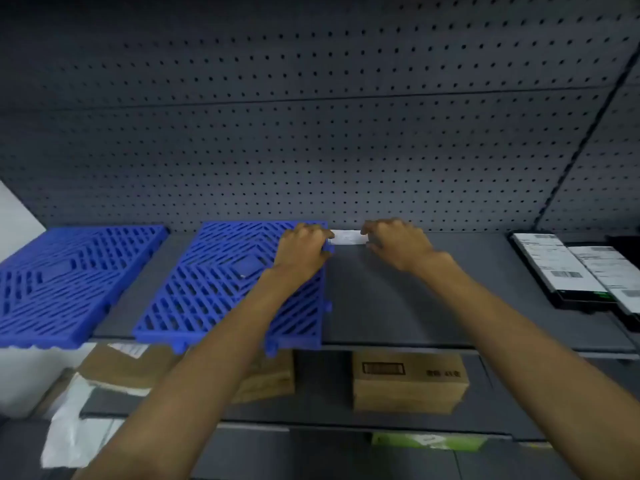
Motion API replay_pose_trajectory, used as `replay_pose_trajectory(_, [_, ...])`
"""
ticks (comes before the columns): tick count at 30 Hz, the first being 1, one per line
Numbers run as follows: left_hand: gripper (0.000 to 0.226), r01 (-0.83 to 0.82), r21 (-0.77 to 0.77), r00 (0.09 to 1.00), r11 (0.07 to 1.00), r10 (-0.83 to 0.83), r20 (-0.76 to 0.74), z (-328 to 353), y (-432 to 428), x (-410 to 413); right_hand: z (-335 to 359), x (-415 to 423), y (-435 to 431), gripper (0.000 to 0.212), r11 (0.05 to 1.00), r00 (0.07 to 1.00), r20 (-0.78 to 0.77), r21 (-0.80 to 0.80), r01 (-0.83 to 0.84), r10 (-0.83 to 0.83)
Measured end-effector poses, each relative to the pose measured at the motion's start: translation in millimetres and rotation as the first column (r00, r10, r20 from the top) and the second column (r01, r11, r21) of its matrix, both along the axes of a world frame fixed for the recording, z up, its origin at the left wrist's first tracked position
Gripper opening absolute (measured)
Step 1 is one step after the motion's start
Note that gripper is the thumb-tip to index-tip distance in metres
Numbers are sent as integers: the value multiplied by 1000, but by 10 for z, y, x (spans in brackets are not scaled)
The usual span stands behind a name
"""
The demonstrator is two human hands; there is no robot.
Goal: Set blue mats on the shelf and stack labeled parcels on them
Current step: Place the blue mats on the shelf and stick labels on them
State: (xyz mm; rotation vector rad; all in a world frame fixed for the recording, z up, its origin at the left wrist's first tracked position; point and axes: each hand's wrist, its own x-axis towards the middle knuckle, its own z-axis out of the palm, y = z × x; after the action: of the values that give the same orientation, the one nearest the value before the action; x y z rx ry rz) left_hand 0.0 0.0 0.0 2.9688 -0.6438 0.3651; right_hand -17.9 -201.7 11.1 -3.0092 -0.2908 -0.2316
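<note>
Two blue mats lie flat on the grey shelf (433, 289): left mat (69, 275), right mat (221, 282), a gap between them. Left hand (303, 247) rests on the right mat's far right corner, fingers curled at its edge. Right hand (398, 242) is on bare shelf just beside. Both hands pinch the ends of a small white slip (348, 236) between them. Black labeled parcels (568, 271) sit far right, well apart from both hands.

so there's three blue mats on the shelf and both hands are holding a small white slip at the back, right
Not quite: the head view shows two blue mats, the left mat and the middle mat. The rest holds: the left hand and right hand hold the white slip at the back.
</note>
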Motion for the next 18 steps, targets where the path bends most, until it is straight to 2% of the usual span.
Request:
replay_pose_trajectory(6, [40,105,94,992,990,-97,-85,-117,-134,442,-266,403,189,41,985,998,-67,-171,7,-19])
replay_pose_trajectory(12, [46,110,95,984,989,-95,-152,-310,-227,639,-583,545,160,36,994,998,13,-99,55,-54])
replay_pose_trajectory(18, [38,120,41,992,992,-118,-53,-320,-269,712,-614,574,104,24,993,995,99,-117,14,-3])
